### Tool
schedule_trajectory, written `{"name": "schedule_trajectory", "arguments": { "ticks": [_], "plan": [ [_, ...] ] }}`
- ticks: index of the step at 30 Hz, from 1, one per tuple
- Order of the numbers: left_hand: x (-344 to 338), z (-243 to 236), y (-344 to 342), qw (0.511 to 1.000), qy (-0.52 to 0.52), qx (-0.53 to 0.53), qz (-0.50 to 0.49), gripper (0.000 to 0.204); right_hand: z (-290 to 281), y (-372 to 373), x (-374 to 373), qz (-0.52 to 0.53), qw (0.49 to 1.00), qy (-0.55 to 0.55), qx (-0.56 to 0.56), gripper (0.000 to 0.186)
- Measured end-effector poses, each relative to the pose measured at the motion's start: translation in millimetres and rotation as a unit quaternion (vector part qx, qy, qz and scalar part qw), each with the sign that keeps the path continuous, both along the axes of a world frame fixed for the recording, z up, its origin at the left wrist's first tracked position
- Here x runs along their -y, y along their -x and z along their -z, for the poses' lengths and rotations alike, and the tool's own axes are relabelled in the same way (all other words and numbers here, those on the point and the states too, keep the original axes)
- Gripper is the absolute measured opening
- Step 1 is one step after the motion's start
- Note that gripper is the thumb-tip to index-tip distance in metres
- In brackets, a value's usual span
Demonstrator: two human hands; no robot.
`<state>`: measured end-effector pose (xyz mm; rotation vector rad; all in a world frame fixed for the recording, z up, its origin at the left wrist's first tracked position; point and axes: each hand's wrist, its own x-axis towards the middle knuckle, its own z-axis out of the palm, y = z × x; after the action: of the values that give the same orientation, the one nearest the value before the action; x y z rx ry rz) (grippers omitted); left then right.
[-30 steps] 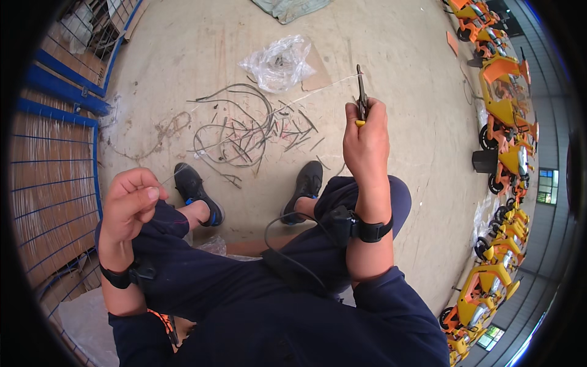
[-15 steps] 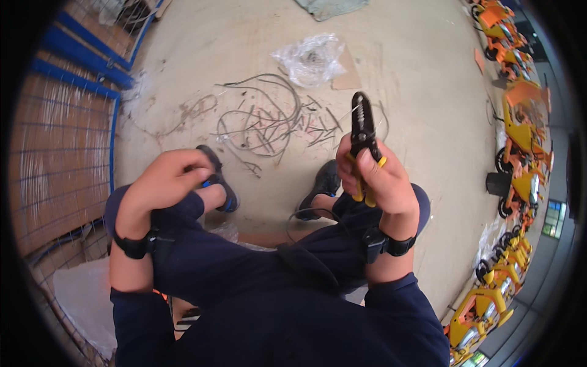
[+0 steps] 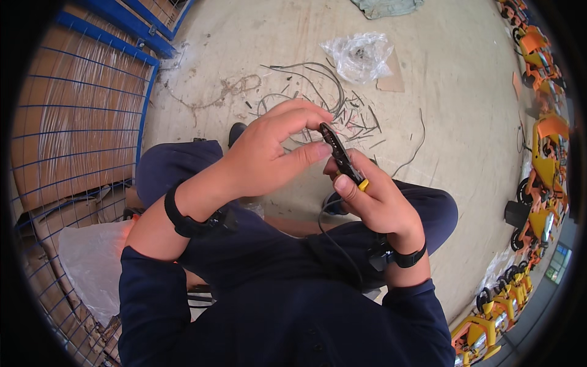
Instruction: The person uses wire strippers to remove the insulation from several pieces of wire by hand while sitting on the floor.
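Wire strippers [image 3: 341,154] with black head and yellow handle are in the right hand [image 3: 384,199], near the middle of the view, toward two o'clock. Fingers of the right hand are wrapped around the handle end, with the thumb laid at the yellow part. The left hand [image 3: 263,153] reaches in from nine o'clock; its thumb and forefinger are curved on two sides of the tool's nose, touching it or just beside it. Whether they pinch some thin wire there, I cannot tell.

By my judgement, this tool is rather light but stiff, and its hard head is not fragile. The handle is the proper place to take hold, because the yellow covering should slip little; the head may have sharp edges, so the left fingertips are safer on its flat side.

About room: the blue wire-mesh cage [image 3: 147,110] limits movement between nine and ten o'clock. Toward one o'clock, cable offcuts [image 3: 361,122] and a clear plastic bag [image 3: 361,58] lie on the concrete floor [image 3: 468,110]. Wider room goes toward two o'clock, past one thin cable [image 3: 420,139], until the yellow-orange vehicles [image 3: 544,158] at three o'clock. A black cord [image 3: 321,223] loops over the lap and could catch.
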<state>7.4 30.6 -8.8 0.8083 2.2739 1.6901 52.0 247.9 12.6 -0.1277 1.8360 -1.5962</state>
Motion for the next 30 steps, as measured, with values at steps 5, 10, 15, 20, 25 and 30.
{"name": "schedule_trajectory", "arguments": {
  "ticks": [5,10,15,20,25,30],
  "plan": [
    [0.7,-6.4,-1.1,0.995,0.012,0.096,-0.007,0.011,3.6,0.5,-0.7,-0.006,1.000,-0.001,0.012,0.029],
    [0.0,-4.6,-6.2,0.973,-0.032,0.222,-0.059,0.013,11.4,-0.3,12.0,0.064,0.994,-0.075,-0.044,0.031],
    [9.4,-3.7,-0.7,0.934,-0.109,0.338,-0.034,0.015,24.4,2.9,14.3,0.079,0.920,-0.240,-0.301,0.035],
    [18.1,-5.6,5.4,0.906,-0.113,0.407,-0.004,0.013,33.9,7.4,14.8,0.093,0.820,-0.314,-0.470,0.041],
    [16.5,2.9,2.6,0.961,-0.082,0.262,0.028,0.012,34.2,4.2,16.0,0.075,0.902,-0.209,-0.371,0.037],
    [15.9,-3.7,4.5,0.978,-0.072,0.194,0.038,0.014,22.3,2.0,12.9,0.048,0.973,-0.119,-0.189,0.030]
  ]
}}
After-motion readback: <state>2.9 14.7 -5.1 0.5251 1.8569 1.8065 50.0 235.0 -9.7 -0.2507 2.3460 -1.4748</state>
